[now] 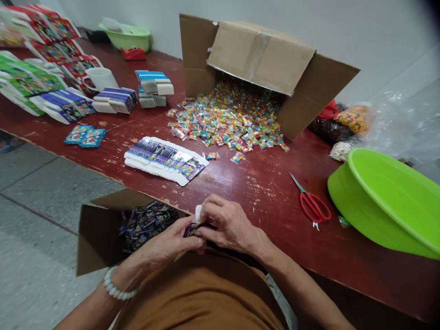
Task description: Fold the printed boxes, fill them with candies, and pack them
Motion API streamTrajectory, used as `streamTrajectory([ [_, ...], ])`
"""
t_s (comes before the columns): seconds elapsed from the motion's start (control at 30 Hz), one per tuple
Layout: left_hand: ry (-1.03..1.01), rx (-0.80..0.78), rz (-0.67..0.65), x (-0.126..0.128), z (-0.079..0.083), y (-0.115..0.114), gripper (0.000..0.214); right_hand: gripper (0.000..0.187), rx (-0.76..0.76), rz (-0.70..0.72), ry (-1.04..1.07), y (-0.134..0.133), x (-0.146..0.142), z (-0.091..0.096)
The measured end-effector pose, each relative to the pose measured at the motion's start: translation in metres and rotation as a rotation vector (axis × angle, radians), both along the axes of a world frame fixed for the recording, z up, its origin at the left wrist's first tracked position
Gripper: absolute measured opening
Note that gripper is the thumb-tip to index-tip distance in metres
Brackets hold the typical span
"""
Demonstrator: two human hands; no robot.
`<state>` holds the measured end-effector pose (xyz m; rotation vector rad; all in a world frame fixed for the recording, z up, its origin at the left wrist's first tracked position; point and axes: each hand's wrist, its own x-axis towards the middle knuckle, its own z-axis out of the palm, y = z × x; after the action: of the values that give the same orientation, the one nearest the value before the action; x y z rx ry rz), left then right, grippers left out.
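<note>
Lower left, the open carton (99,238) of dark packets (144,224) is partly hidden behind the left hand (173,243). That and the right hand (228,224) both pinch tight on a small purple packet (193,228) at bottom centre, mostly buried under fingers. Scuffed red table (261,188), grey floor (41,220) on the left, white wall (343,32) up top.

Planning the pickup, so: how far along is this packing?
Done: the open carton beside the person already holds many dark packs. In hand: left hand and right hand pinch one small purple pack. Left: flat printed blanks and a big candy pile lie on the table.
</note>
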<state>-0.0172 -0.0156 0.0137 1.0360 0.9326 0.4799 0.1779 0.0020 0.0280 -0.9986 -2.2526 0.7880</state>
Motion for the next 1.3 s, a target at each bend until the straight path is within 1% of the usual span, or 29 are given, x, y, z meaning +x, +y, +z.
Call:
streamTrajectory([
  [0.07, -0.008, -0.023, -0.023, -0.001, 0.0, -0.001, 0.013, 0.007, -0.019, 0.039, 0.042, -0.001, 0.001, -0.003],
  [0.1, -0.012, -0.04, -0.044, -0.001, -0.001, -0.002, 0.013, 0.009, -0.046, 0.056, 0.059, -0.001, 0.002, -0.004],
  [0.17, -0.004, -0.064, -0.07, 0.0, -0.003, -0.003, 0.018, 0.016, -0.152, 0.081, 0.066, -0.002, 0.002, -0.005],
  [0.23, 0.012, -0.064, -0.075, 0.001, -0.007, -0.004, 0.019, 0.013, -0.251, 0.08, 0.036, -0.003, 0.002, -0.003],
  [0.3, -0.003, -0.034, -0.114, 0.002, -0.011, -0.003, 0.03, 0.005, -0.287, 0.077, -0.004, -0.004, 0.002, -0.001],
  [0.37, -0.036, 0.012, -0.175, 0.001, -0.012, -0.001, 0.044, 0.007, -0.279, 0.078, -0.03, -0.004, 0.003, 0.002],
  [0.4, -0.042, 0.042, -0.201, 0.001, -0.011, 0.001, 0.048, 0.009, -0.285, 0.096, -0.035, -0.004, 0.004, 0.003],
  [0.47, -0.018, 0.104, -0.224, -0.001, -0.008, 0.004, 0.048, 0.01, -0.331, 0.169, -0.042, -0.003, 0.007, 0.005],
  [0.53, 0.042, 0.159, -0.214, -0.001, -0.003, 0.007, 0.043, 0.021, -0.366, 0.241, -0.072, -0.002, 0.008, 0.007],
  [0.6, 0.089, 0.199, -0.175, -0.001, 0.001, 0.009, 0.039, 0.036, -0.34, 0.273, -0.128, -0.002, 0.008, 0.01],
  [0.67, 0.116, 0.232, -0.081, 0.0, 0.002, 0.01, 0.033, 0.045, -0.259, 0.248, -0.134, -0.005, 0.005, 0.012],
  [0.7, 0.127, 0.244, -0.013, 0.001, 0.002, 0.01, 0.028, 0.046, -0.22, 0.215, -0.1, -0.006, 0.003, 0.011],
  [0.77, 0.139, 0.235, 0.121, 0.003, 0.0, 0.01, 0.018, 0.047, -0.177, 0.068, 0.027, -0.008, -0.001, 0.007],
  [0.83, 0.119, 0.175, 0.174, 0.007, -0.001, 0.009, 0.023, 0.044, -0.197, -0.108, 0.167, -0.006, -0.006, -0.002],
  [0.87, 0.105, 0.132, 0.177, 0.009, -0.001, 0.008, 0.027, 0.039, -0.243, -0.163, 0.235, -0.005, -0.008, -0.007],
  [0.93, 0.089, 0.08, 0.167, 0.013, 0.0, 0.008, 0.031, 0.023, -0.375, -0.203, 0.367, -0.001, -0.012, -0.017],
  [0.97, 0.084, 0.085, 0.164, 0.014, 0.001, 0.007, 0.033, 0.014, -0.435, -0.216, 0.424, 0.0, -0.013, -0.02],
  [1.0, 0.078, 0.105, 0.166, 0.014, 0.002, 0.008, 0.034, 0.01, -0.481, -0.239, 0.471, 0.002, -0.013, -0.021],
  [1.07, 0.053, 0.162, 0.166, 0.013, 0.006, 0.008, 0.037, 0.012, -0.543, -0.288, 0.53, 0.003, -0.012, -0.02],
  [1.1, 0.038, 0.171, 0.159, 0.012, 0.007, 0.008, 0.037, 0.014, -0.57, -0.285, 0.55, 0.003, -0.011, -0.018],
  [1.23, 0.032, 0.071, 0.138, 0.011, 0.01, 0.006, 0.038, 0.024, -0.73, -0.199, 0.634, -0.001, -0.009, -0.008],
  [1.3, 0.055, 0.065, 0.172, 0.013, 0.009, 0.005, 0.038, 0.028, -0.769, -0.194, 0.672, -0.003, -0.01, -0.007],
])
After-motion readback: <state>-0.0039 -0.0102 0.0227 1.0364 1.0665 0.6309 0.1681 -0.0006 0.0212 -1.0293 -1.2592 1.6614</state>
